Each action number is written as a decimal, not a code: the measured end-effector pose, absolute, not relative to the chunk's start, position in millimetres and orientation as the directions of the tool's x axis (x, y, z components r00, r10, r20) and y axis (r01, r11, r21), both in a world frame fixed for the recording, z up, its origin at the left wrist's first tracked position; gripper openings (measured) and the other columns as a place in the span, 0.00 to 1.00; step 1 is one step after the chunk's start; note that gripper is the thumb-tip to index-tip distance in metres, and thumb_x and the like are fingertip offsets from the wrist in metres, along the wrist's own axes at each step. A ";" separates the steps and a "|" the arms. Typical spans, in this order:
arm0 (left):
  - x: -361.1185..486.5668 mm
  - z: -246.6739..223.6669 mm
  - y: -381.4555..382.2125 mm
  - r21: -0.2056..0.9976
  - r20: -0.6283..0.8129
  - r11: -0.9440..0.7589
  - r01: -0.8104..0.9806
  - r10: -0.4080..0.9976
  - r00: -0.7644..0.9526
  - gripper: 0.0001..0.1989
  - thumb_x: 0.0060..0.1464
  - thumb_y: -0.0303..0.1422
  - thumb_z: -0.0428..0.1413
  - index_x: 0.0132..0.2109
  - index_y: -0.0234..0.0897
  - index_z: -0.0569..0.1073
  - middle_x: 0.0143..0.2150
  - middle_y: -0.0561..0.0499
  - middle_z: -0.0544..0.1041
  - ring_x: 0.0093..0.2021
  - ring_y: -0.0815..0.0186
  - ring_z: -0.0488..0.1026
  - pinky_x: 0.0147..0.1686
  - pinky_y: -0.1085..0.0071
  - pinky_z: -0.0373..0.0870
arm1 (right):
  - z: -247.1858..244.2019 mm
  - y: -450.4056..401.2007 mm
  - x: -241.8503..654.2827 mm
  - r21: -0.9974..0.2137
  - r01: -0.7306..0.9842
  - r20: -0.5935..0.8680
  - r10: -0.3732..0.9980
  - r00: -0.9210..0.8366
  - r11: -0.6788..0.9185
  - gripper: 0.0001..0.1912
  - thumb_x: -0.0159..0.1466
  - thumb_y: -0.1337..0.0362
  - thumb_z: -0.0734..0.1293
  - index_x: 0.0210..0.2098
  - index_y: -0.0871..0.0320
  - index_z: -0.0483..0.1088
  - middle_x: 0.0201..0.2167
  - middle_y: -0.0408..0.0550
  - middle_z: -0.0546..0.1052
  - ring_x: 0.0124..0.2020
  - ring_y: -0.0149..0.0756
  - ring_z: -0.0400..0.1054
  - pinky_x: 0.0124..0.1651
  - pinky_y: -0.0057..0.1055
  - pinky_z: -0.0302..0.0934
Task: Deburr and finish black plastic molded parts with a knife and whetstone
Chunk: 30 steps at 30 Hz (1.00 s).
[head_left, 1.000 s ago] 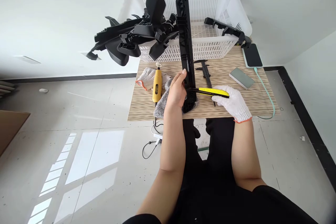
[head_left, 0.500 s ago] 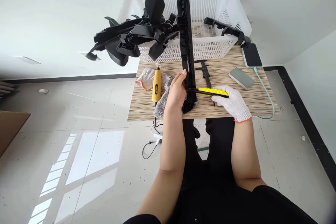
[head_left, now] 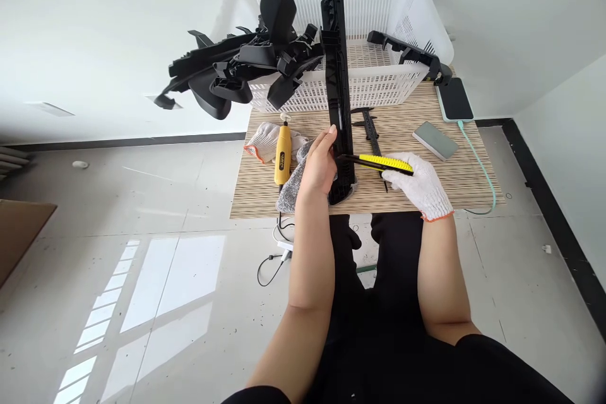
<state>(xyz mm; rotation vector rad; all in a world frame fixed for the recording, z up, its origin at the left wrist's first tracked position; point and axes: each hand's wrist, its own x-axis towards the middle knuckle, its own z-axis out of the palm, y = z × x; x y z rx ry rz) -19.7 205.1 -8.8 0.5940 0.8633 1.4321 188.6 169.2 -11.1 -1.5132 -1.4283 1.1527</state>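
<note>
My bare left hand (head_left: 320, 163) is closed around the lower part of a long black plastic trim piece (head_left: 337, 85), its thumb lying along the face. The piece stands nearly upright, its low end by the table's front and its top in front of the basket. In a white knit glove, my right hand (head_left: 414, 183) grips a yellow and black utility knife (head_left: 381, 163). The dark front end of the knife points left and meets the trim piece beside my left thumb; its exact tip is hard to make out. A grey cloth (head_left: 292, 186) lies under my left hand.
A white plastic basket (head_left: 379, 85) stands at the back, with several black plastic parts (head_left: 250, 60) jutting out leftward and another black part (head_left: 409, 53) across its right rim. On the table (head_left: 255, 189) lie a yellow rotary tool (head_left: 283, 154), calipers (head_left: 370, 129), a grey-green block (head_left: 435, 140) and a phone (head_left: 454, 100) on a cable.
The knife's front end has shifted slightly up along the trim piece. The top of the piece leans a touch further right. My left hand keeps its hold.
</note>
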 end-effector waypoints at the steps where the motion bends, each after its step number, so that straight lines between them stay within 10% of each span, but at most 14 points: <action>1: -19.9 -9.1 205.2 0.801 -0.152 0.085 -0.593 0.986 -0.064 0.08 0.60 0.38 0.60 0.43 0.40 0.77 0.54 0.48 0.80 0.71 0.52 0.65 0.70 0.54 0.64 | -11.4 169.2 188.7 -0.938 0.333 -0.117 0.993 -0.035 -0.099 0.23 0.57 0.55 0.75 0.51 0.55 0.78 0.38 0.47 0.80 0.32 0.34 0.75 0.37 0.35 0.75; 30: -22.3 -10.2 205.7 0.812 -0.129 0.081 -0.578 0.991 -0.044 0.08 0.62 0.38 0.59 0.43 0.39 0.78 0.50 0.48 0.81 0.64 0.56 0.72 0.65 0.61 0.70 | -15.1 171.1 192.0 -0.951 0.298 -0.085 0.996 -0.002 -0.081 0.24 0.57 0.56 0.75 0.51 0.56 0.77 0.37 0.46 0.80 0.31 0.34 0.74 0.37 0.36 0.74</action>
